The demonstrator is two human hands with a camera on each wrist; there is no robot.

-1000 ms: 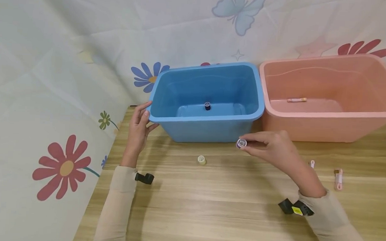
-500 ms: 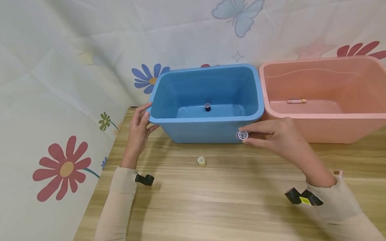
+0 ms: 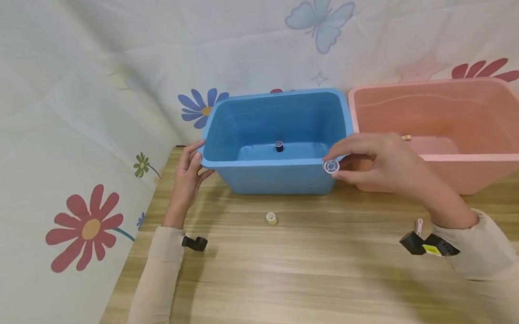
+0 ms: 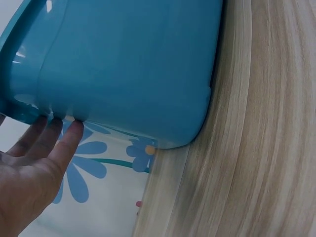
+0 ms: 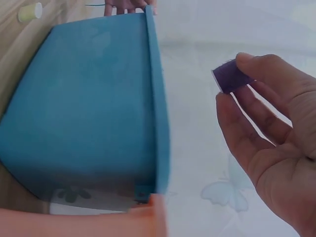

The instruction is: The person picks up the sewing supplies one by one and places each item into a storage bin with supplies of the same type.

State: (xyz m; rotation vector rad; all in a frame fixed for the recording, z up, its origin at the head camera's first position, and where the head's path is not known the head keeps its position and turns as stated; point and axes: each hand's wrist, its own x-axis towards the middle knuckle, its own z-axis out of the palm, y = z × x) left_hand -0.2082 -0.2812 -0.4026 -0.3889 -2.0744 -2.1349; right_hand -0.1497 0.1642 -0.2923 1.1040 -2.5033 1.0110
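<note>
My right hand (image 3: 384,161) pinches a small spool of purple thread (image 5: 231,76) between thumb and fingertips. In the head view the spool's white end faces up, just over the front right rim of the blue tub (image 3: 276,177). My left hand (image 3: 188,171) holds that tub's left front corner; in the left wrist view its fingertips (image 4: 74,129) touch beneath the rim. Inside the tub a dark spool of thread (image 3: 279,146) stands on the floor. A pale yellow spool of thread (image 3: 271,218) stands on the table in front.
To the right, against the blue tub, is a pink tub (image 3: 439,173) with a small bundle (image 3: 406,137) partly hidden by my right hand. Another pale pink bundle (image 3: 419,225) lies on the wooden table (image 3: 281,286). A printed cloth (image 3: 255,47) hangs behind.
My right hand has risen with the purple spool from in front of the blue tub to its rim, turning the spool's end upward. The left hand has stayed at the corner.
</note>
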